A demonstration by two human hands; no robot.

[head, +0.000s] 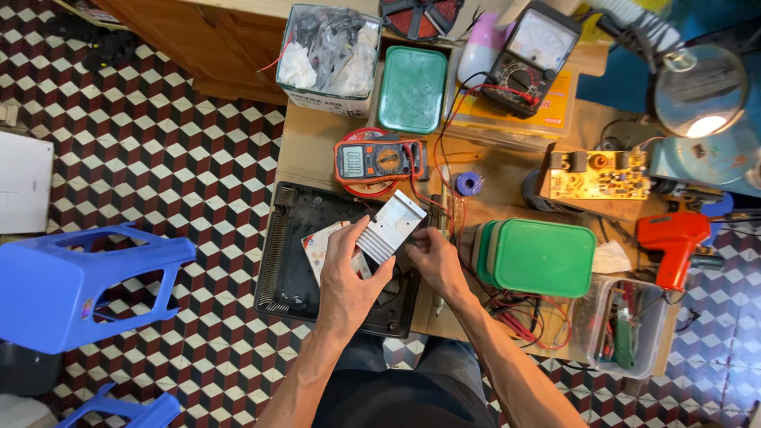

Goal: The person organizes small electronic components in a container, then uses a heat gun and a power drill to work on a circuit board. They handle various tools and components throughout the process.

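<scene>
Head view, looking straight down on a cluttered wooden workbench [309, 150]. Left hand [349, 273] closed around the lower edge of a finned aluminium heat sink [392, 226], thumb up along its ribbed face, fingers curled underneath. Right hand [432, 257] pinching the same heat sink at its right lower corner, fingertips closed on the metal. Heat sink tilted, raised just above a black plastic appliance casing [289, 261] lying open on the near left part of the bench, with a white and red card [321, 246] resting inside it beneath the left hand.

Just beyond the heat sink, an orange digital multimeter [376, 160] lying on a red ring, its red and black leads trailing toward the right hand. Further back, a green lidded tray [412, 89], a box stuffed with plastic bags [329, 51] and an analogue multimeter [527, 55]. Small blue spool of wire [469, 184] near the bench centre. To the right, a green plastic box [543, 257], a yellow circuit board [598, 176], an orange soldering gun [674, 242] and a lit magnifier lamp [701, 95]. Blue plastic stool [79, 281] on the patterned tile floor at left.
</scene>
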